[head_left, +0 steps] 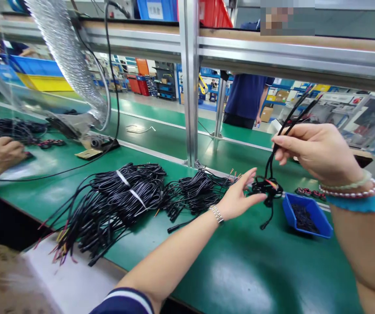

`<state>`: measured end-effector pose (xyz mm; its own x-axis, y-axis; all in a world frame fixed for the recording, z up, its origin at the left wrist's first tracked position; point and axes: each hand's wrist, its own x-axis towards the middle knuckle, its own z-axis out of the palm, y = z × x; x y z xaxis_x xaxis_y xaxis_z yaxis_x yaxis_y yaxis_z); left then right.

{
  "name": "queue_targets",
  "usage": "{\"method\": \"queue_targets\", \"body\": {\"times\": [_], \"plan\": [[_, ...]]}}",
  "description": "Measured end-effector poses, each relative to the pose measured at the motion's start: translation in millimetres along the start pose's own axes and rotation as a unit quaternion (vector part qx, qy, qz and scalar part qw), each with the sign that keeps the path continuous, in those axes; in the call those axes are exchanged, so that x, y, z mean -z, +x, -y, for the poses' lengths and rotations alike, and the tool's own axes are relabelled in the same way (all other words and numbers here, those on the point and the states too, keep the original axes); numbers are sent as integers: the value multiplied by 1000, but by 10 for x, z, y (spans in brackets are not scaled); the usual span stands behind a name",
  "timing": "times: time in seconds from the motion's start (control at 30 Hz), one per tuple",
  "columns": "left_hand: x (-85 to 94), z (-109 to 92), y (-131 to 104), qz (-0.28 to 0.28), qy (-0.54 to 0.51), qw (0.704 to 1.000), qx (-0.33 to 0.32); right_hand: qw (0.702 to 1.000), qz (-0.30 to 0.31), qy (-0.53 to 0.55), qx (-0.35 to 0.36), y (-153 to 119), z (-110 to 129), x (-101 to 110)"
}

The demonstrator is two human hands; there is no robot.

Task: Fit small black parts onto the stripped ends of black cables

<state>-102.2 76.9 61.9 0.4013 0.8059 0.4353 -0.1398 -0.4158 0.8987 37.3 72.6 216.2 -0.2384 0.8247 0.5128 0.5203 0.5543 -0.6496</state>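
My right hand (318,150) is raised at the right, thumb and fingers pinched on black cables (270,163). Their thin coloured wire ends stick up past my fingertips, and a tangled coil hangs below. My left hand (235,198) reaches in beside that coil, thumb and fingers apart; whether it touches the coil I cannot tell. Left of it lies a loose heap of black cables (200,187). Further left is a large cable bundle (135,187) tied with white strips, its coloured wire ends over the table's front edge.
A blue bin (325,226) of small black parts stands on the green table (239,270) at right. A metal post (191,87) rises behind the cables. A silver duct (66,56) hangs at left, near a co-worker's hand (5,155). Another person (246,98) stands beyond the bench.
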Motion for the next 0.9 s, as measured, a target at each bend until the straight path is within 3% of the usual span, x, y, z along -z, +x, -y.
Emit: {"method": "queue_targets", "body": {"times": [0.1, 0.27, 0.37, 0.47, 0.57, 0.67, 0.73, 0.8, 0.9], "plan": [[-30, -21, 107, -48, -104, 993, 13, 999, -25, 38, -9, 34, -117, -42], [194, -8, 55, -126, -194, 972, 40, 992, -62, 100, -47, 77, -314, -27], [251, -59, 61, -158, -106, 981, 38, 996, -19, 71, -59, 51, -290, -129], [208, -227, 54, -136, -1, 991, 3, 994, 62, 46, -76, 8, -283, -295], [195, -525, -45, -133, -55, 989, -29, 991, 101, 37, -86, -10, -359, -364], [310, -806, -237, -150, -223, 963, -11, 994, 52, 30, -87, 34, -429, -216], [420, -865, -374, -151, -286, 946, 23, 997, -7, 24, -76, 121, -447, -34], [494, -779, -482, -144, -294, 942, 77, 996, -62, 21, -55, 270, -468, 138], [498, -456, -566, -119, -264, 939, 188, 993, -107, 37, -41, 603, -575, 226]]}}
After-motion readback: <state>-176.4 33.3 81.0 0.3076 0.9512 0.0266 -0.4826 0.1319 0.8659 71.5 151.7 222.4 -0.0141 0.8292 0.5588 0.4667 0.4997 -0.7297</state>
